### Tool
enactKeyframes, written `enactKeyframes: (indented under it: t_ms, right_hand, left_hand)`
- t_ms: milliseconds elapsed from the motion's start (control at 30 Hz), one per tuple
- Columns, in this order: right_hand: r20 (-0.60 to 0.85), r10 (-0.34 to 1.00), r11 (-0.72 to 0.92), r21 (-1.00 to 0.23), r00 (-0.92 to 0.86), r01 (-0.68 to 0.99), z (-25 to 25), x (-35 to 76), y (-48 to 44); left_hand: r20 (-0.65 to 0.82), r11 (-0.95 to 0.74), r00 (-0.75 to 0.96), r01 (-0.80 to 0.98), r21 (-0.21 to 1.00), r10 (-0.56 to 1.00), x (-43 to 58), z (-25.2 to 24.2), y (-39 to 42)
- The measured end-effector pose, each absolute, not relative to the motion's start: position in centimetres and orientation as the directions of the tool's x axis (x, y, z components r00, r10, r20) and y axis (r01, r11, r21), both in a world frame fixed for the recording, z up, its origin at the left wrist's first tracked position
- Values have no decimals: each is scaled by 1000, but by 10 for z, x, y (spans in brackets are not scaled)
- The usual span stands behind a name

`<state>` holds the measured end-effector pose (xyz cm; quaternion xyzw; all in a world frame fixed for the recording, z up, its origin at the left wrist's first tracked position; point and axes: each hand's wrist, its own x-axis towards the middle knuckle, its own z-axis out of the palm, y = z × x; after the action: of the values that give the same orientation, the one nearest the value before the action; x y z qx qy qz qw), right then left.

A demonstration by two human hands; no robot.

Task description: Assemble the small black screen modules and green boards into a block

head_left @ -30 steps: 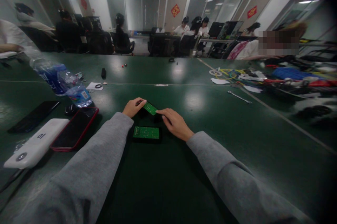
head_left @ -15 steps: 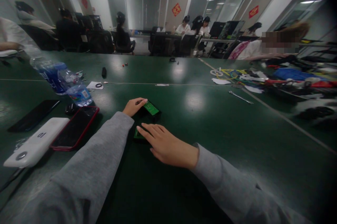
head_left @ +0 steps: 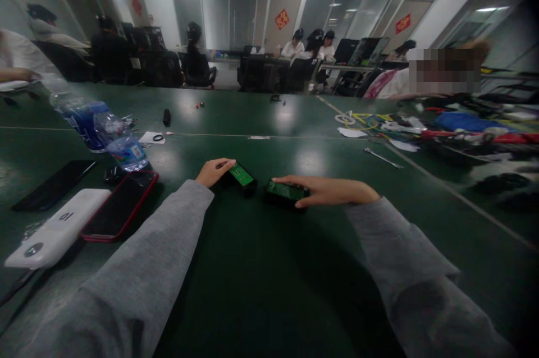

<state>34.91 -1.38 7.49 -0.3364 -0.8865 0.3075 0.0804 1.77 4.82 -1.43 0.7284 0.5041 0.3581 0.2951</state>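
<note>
A green circuit board in a black case (head_left: 243, 175) lies slantwise on the dark green table. My left hand (head_left: 214, 171) is closed on its left end, thumb along the top edge. To the right is a second black case with a green board (head_left: 283, 189), held by my right hand (head_left: 326, 189). My right fingers lie over its far side and the thumb is at its near right corner. A small gap separates the two cases. The undersides of both are hidden, and I cannot tell whether the right one touches the table.
On the left are a white power bank (head_left: 59, 226), a red-edged phone (head_left: 122, 205), a black phone (head_left: 56, 183) and water bottles (head_left: 128, 150). A wrench (head_left: 382, 157) and heaped cables and cloth (head_left: 467, 128) lie at right. Several people sit beyond the table.
My right hand has taken hold of the nearer case and moved it right and away from me, beside the other case. My left hand has stayed in place.
</note>
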Motion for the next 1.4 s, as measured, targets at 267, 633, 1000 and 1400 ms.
enactKeyframes:
  t_ms: [267,633,1000,1400]
  right_hand:
    - [333,929,286,-367,-162,885,-2,317,9]
    - [394,843,535,-558,-365,634,-15,258,-20]
    - [415,790,612,-495,-451,617,-6,255,-31]
    - [463,718,683,-329,-520,652,-5,241,-62]
  left_hand:
    - [163,-281,266,500,819,950,18,-12,47]
    - [190,-339,336,467,817,922,20,-14,48]
    - [287,-412,307,516,751,908,16,-24,58]
    - [185,-310,388,291,905,903,19,-20,35]
